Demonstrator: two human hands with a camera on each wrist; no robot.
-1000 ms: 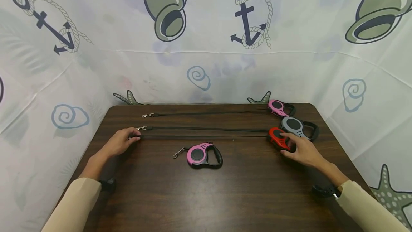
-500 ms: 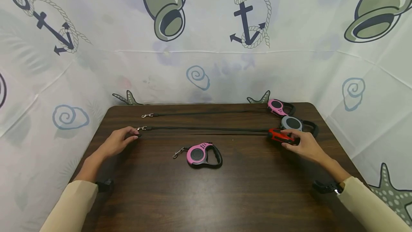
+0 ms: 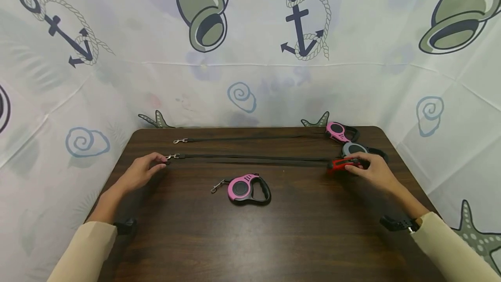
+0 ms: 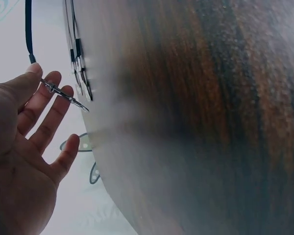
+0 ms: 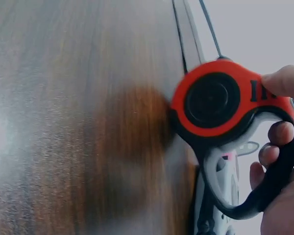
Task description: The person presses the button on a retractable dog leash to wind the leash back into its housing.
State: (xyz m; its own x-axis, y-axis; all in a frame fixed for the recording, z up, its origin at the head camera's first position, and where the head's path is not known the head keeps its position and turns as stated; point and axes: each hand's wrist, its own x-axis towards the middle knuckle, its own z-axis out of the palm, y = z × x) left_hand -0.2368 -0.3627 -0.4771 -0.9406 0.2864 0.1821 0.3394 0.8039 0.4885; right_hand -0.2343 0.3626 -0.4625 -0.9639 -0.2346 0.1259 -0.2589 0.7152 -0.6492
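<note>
Retractable leashes on the surface (image 3: 250, 238): four. Two are pink: one pink leash (image 3: 248, 189) at frame centre, one pink leash (image 3: 339, 132) at upper right. One is a grey leash (image 3: 354, 148) and one a red leash (image 3: 341, 164), both at right. Extended black straps across the upper surface: three. Metal clips visible: three. Hands in frame: two.

No readable text

The red leash casing (image 5: 220, 105) bears only small black bar marks; the backdrop (image 3: 250, 34) carries pictures, no words.
</note>
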